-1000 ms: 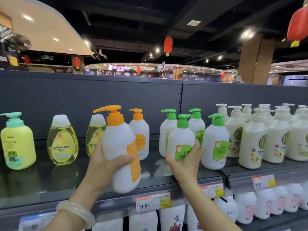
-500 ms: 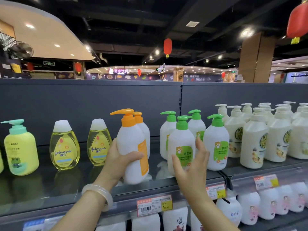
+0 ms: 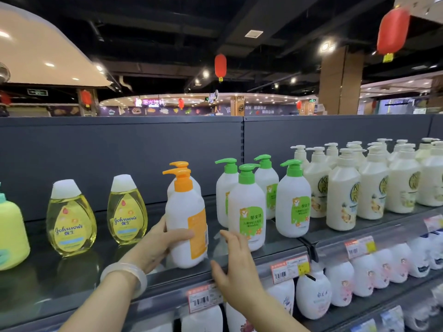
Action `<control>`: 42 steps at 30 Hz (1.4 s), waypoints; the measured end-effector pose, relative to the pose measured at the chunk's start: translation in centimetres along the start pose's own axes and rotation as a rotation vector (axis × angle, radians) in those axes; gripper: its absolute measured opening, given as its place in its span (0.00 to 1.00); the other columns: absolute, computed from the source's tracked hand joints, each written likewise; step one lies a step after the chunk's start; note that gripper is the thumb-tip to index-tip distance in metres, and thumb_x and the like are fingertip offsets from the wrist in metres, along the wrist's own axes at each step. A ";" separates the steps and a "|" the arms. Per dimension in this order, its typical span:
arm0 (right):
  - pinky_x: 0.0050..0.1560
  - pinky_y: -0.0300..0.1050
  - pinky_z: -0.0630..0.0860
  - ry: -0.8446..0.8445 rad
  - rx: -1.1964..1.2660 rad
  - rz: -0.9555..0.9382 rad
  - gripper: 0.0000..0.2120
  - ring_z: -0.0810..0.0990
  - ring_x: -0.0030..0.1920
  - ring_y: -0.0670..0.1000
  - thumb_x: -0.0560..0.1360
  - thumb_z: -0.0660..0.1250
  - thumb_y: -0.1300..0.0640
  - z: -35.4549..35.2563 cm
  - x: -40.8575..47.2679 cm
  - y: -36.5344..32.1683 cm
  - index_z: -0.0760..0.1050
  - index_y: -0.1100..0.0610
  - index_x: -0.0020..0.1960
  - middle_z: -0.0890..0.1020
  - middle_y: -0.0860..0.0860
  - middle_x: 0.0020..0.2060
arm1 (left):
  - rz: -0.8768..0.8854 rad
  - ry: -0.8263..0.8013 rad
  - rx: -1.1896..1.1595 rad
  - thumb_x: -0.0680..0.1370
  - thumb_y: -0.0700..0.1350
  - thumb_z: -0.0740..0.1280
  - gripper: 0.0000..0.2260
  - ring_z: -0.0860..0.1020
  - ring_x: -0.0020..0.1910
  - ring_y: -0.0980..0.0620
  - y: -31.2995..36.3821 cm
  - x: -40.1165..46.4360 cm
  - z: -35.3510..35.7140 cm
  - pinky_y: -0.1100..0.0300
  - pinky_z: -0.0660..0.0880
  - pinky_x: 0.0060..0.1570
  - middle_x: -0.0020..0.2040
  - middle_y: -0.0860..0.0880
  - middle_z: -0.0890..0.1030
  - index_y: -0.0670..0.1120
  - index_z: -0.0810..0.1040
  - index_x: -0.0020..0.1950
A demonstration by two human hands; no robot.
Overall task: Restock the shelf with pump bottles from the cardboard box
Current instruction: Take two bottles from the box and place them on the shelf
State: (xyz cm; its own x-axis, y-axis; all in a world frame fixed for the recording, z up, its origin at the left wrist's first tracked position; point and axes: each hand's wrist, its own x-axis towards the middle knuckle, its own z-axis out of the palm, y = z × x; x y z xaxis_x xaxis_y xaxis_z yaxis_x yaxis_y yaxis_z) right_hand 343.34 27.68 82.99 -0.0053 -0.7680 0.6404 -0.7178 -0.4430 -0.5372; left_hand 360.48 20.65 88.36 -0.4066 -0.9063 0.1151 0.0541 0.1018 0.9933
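My left hand (image 3: 159, 245) grips a white orange-pump bottle (image 3: 185, 226) that stands on the dark top shelf (image 3: 72, 283), directly in front of a second orange-pump bottle (image 3: 181, 174). My right hand (image 3: 233, 264) is open, fingers spread, just off the front green-pump bottle (image 3: 247, 209) and over the shelf's front edge. Three more green-pump bottles (image 3: 293, 200) stand behind and to the right of it. The cardboard box is out of view.
Two yellow Johnson's bottles (image 3: 70, 224) and a yellow-green pump bottle (image 3: 9, 233) stand to the left. Several cream pump bottles (image 3: 342, 195) crowd the right. Price tags (image 3: 288, 268) line the shelf edge. White bottles (image 3: 314, 295) fill the shelf below.
My left hand carried the orange-pump bottle rightward and set it down in front of the other orange one. My right hand let go of the green-pump bottle and drew back.
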 end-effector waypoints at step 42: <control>0.54 0.49 0.74 -0.161 0.081 0.420 0.34 0.73 0.57 0.54 0.62 0.73 0.55 3.9 4.5 -2.8 0.62 0.57 0.64 0.73 0.52 0.55 | 0.011 0.301 0.361 0.56 0.48 0.82 0.40 0.77 0.56 0.55 -1.6 0.0 -0.1 0.52 0.75 0.59 0.58 0.51 0.78 0.49 0.68 0.64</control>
State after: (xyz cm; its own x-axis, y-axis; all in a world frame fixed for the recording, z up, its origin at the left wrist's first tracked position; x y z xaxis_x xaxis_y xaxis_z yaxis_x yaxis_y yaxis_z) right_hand 348.09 23.67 85.21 -0.1714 -0.9481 0.2677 -0.6198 -0.1074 -0.7774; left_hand 360.47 20.44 86.77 -0.1224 -0.9776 0.1711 -0.2858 0.1998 0.9372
